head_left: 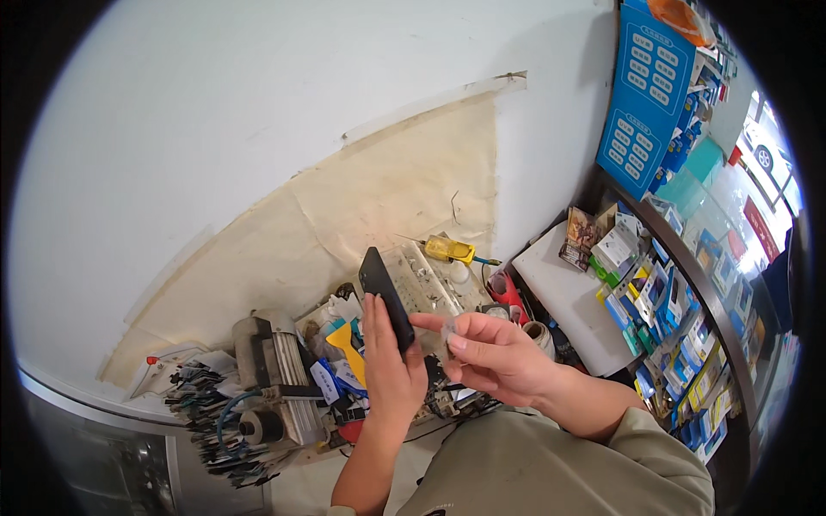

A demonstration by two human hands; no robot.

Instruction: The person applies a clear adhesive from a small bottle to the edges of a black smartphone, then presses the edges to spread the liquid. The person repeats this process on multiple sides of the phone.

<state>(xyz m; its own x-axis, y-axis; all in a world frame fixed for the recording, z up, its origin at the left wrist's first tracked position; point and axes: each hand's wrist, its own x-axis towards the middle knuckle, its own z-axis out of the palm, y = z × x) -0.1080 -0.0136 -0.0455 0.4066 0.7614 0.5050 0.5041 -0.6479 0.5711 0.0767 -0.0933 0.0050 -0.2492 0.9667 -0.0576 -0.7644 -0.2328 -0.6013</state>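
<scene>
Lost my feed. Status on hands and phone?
Left hand grips black phone, raised edge-on. Right hand pinches small clear piece beside it. Cluttered bench below; nothing blocking.

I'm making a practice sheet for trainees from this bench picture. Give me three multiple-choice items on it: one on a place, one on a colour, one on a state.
1. Where is the yellow-handled tool?
A. On the bench beyond the phone
B. In the right hand
C. On the blue box

2. What colour is the phone in the left hand?
A. White
B. Black
C. Red

3. What is the right hand doing?
A. Lying flat on the bench
B. Gripping the grey machine
C. Pinching a small clear piece in its fingers

Answers:
1. A, it lies on the bench by the wall, past the raised phone.
2. B, the slab held upright is black.
3. C, thumb and forefinger close on a small clear piece beside the phone.
</scene>
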